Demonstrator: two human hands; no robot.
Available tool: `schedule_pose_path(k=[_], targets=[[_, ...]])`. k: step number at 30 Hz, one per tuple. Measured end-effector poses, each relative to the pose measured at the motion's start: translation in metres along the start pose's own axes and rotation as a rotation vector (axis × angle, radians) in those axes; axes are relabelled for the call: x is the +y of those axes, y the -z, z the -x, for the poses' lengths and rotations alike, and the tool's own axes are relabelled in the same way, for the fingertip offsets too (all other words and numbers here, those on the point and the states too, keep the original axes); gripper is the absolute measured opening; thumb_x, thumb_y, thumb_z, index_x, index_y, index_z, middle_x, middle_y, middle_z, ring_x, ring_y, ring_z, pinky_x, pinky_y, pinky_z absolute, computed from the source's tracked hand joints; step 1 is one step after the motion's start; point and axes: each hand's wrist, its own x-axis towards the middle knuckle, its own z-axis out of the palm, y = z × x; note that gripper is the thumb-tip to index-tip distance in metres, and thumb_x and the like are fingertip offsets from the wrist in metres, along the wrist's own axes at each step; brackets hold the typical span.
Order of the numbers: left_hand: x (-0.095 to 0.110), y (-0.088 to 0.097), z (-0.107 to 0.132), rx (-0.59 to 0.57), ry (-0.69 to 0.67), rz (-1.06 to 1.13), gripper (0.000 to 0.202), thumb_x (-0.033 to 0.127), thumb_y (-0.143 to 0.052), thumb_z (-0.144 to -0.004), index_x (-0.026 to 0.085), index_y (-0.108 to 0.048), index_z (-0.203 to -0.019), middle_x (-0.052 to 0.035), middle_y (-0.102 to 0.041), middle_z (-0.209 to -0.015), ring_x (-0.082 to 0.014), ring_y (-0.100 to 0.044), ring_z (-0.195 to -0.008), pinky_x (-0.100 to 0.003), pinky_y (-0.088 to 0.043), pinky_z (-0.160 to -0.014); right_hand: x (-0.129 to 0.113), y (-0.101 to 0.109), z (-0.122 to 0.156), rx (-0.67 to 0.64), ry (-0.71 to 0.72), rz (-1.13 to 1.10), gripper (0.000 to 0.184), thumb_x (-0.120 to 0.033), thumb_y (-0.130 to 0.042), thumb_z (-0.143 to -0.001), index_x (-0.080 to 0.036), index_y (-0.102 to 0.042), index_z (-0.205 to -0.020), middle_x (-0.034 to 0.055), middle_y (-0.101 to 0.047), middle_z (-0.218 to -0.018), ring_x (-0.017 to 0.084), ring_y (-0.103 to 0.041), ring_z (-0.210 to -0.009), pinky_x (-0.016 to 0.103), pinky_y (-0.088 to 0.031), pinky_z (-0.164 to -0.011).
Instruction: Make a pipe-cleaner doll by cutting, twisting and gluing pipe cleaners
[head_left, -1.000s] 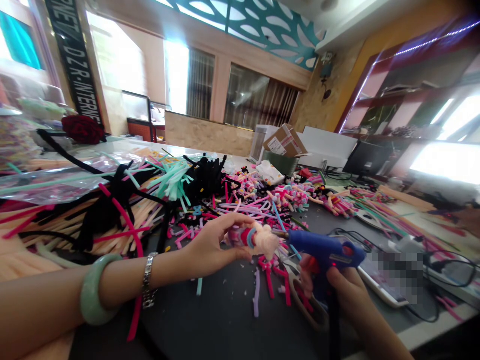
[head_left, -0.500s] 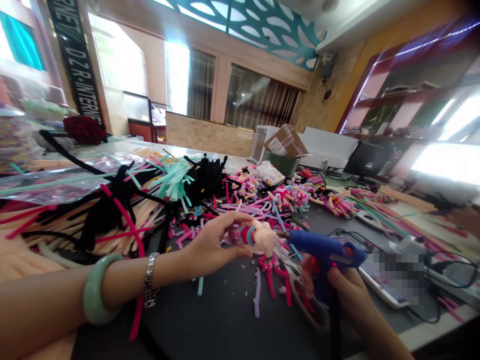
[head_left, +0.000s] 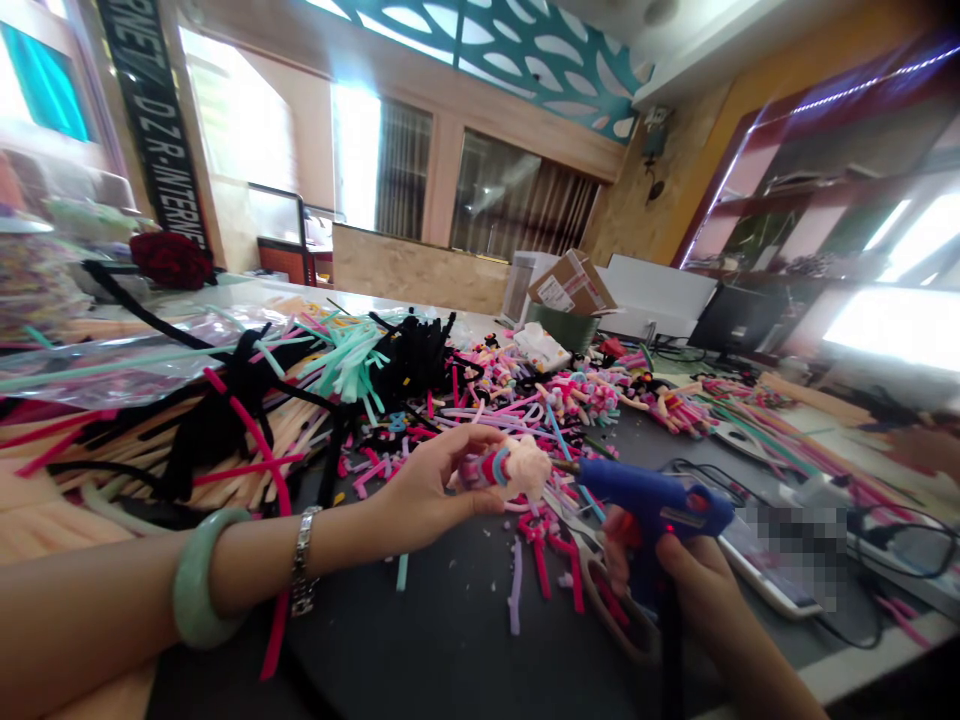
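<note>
My left hand (head_left: 450,475) pinches a small fuzzy pipe-cleaner figure (head_left: 525,468) between thumb and fingers. Its rounded end is cream, and pink and blue bands show near my fingertips. A blue hot glue gun (head_left: 637,492) is gripped in my right hand (head_left: 694,570), with a small red light glowing on it. The metal nozzle points left and reaches right up to the cream end; whether they touch I cannot tell. Scissors (head_left: 592,565) lie on the dark tabletop (head_left: 420,650) under the glue gun, partly hidden by it and my right hand.
Short pink and lilac pipe-cleaner pieces (head_left: 514,590) litter the table. Bundles of mint (head_left: 345,365), black (head_left: 416,355) and cream stems lie at the back left. Finished-looking colourful pieces (head_left: 585,395) are heaped behind. A phone (head_left: 772,570) and cables sit right; a cardboard box (head_left: 574,285) stands behind.
The fuzzy figure has turned slightly in my left hand, its cream end shifting a little left and up. My right hand and the glue gun have barely moved.
</note>
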Motion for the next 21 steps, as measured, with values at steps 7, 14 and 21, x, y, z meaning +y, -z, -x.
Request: schedule_pose_path(k=[7, 14, 21], targets=[[0.0024, -0.0003, 0.0002, 0.008, 0.022, 0.029, 0.046, 0.022, -0.073, -0.073, 0.018, -0.051, -0.113, -0.0066, -0.057, -0.11, -0.0219, -0.053, -0.109, -0.035, -0.041, -0.095, 0.0006, 0.0003, -0.0014, 0.0, 0.002, -0.006, 0.037, -0.051, -0.065, -0.076, -0.017, -0.064, -0.091, 0.0037, -0.064, -0.064, 0.016, -0.06, -0.054, 0.024, -0.046, -0.049], [0.0018, -0.0019, -0.0004, -0.018, 0.033, 0.101, 0.045, 0.022, -0.072, -0.074, 0.018, -0.051, -0.113, -0.0081, -0.057, -0.113, -0.0237, -0.054, -0.11, -0.037, -0.043, -0.095, -0.0002, -0.0003, -0.0007, 0.003, -0.01, 0.017, 0.04, -0.053, -0.064, -0.075, -0.017, -0.063, -0.091, 0.0052, -0.064, -0.065, 0.019, -0.061, -0.057, 0.027, -0.047, -0.05], [0.0004, -0.0024, -0.0004, -0.029, 0.048, 0.138, 0.045, 0.021, -0.072, -0.074, 0.017, -0.051, -0.113, -0.0091, -0.057, -0.116, -0.0241, -0.054, -0.111, -0.038, -0.043, -0.095, 0.002, 0.0021, -0.0011, -0.02, -0.019, 0.013, 0.042, -0.054, -0.062, -0.076, -0.016, -0.063, -0.095, 0.006, -0.065, -0.068, 0.019, -0.061, -0.058, 0.027, -0.047, -0.05]])
